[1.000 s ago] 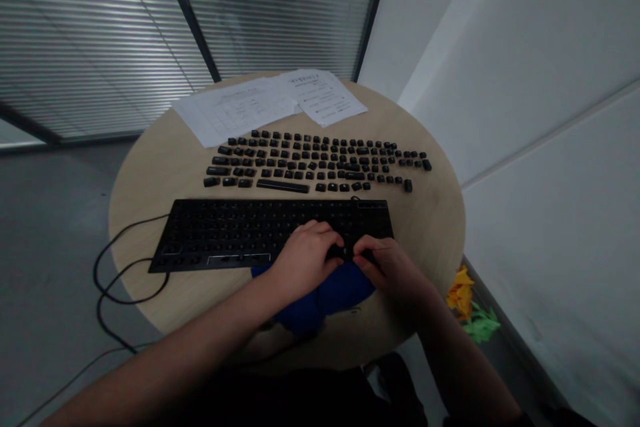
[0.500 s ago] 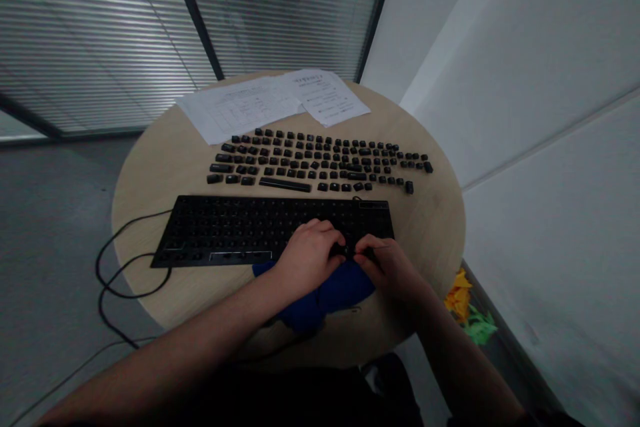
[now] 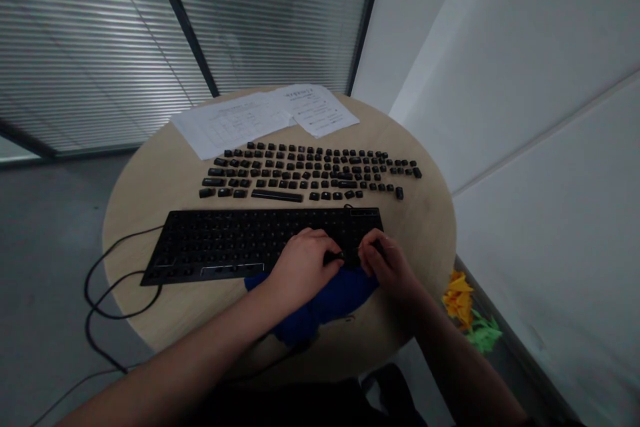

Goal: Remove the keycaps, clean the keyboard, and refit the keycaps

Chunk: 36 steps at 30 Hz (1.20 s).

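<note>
A black keyboard [image 3: 210, 237] lies across the table, its key caps largely off. Over its right part, my left hand [image 3: 305, 260] is closed, thumb and forefinger tips brought together around something small and dark that I cannot make out. Just right of it, my right hand [image 3: 387, 263] is closed too, with curled fingers by the keyboard's right end; what they hold, if anything, is hidden. A blue cloth [image 3: 320, 307] lies under both wrists, at the keyboard's near edge. Beyond the keyboard, loose black keycaps [image 3: 293, 184] lie in rows, among them a long space bar [image 3: 277, 195].
Printed paper sheets [image 3: 235, 123] lie at the far side of the round wooden table [image 3: 425, 220]. A black cable [image 3: 90, 313] loops off the left edge. Orange and green crumpled pieces [image 3: 459, 300] are on the floor by the right wall [image 3: 540, 213].
My right hand has drawn slightly away from my left, widening the gap between their fingertips. The whole scene sits lower and a little further left as my head shifts.
</note>
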Motion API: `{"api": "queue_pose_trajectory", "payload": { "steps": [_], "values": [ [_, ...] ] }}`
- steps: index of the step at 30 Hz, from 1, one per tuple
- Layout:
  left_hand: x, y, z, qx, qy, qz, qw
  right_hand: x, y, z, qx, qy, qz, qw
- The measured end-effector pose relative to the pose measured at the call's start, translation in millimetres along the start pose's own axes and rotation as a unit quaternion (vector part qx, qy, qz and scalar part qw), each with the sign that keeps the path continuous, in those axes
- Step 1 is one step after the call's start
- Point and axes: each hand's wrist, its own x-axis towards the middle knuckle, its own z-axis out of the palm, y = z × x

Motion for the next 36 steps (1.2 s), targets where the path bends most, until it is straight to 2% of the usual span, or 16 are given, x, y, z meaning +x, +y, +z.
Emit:
{"api": "queue_pose_trajectory", "payload": {
  "steps": [3,5,8,9,11,15,19,25,31,34,36],
  "values": [
    [10,2,-11.7,-0.002,0.003,-0.001,1.000,-1,5,-4,0.031,0.042,-0.020,0.998],
    [24,4,-22.1,0.003,0.013,0.003,1.000,1,4,-11,0.058,0.133,-0.044,0.988],
    [58,9,-32.7,0.037,0.047,0.010,0.998,7,-2,-24,0.120,0.317,-0.075,0.938],
    [72,12,-33.0,0.056,0.059,0.008,0.997,9,-4,-28,0.138,0.360,-0.085,0.919],
    [100,17,-27.7,0.099,0.076,0.002,0.992,13,-6,-32,0.164,0.404,-0.102,0.894],
    [145,22,-3.6,0.158,0.071,-0.015,0.985,16,-6,-31,0.182,0.400,-0.090,0.894],
    [163,16,14.8,0.176,0.067,-0.017,0.982,18,-5,-28,0.180,0.415,-0.063,0.890],
    [166,9,18.2,0.186,0.058,-0.024,0.981,16,-4,-26,0.191,0.418,-0.033,0.888],
    [169,13,16.8,0.189,0.050,-0.021,0.980,15,-7,-27,0.175,0.424,-0.030,0.888],
    [161,16,8.7,0.176,0.066,-0.007,0.982,14,-9,-28,0.182,0.414,-0.027,0.891],
    [145,17,-1.5,0.151,0.080,0.020,0.985,11,-11,-25,0.181,0.378,-0.011,0.908]
  ]
}}
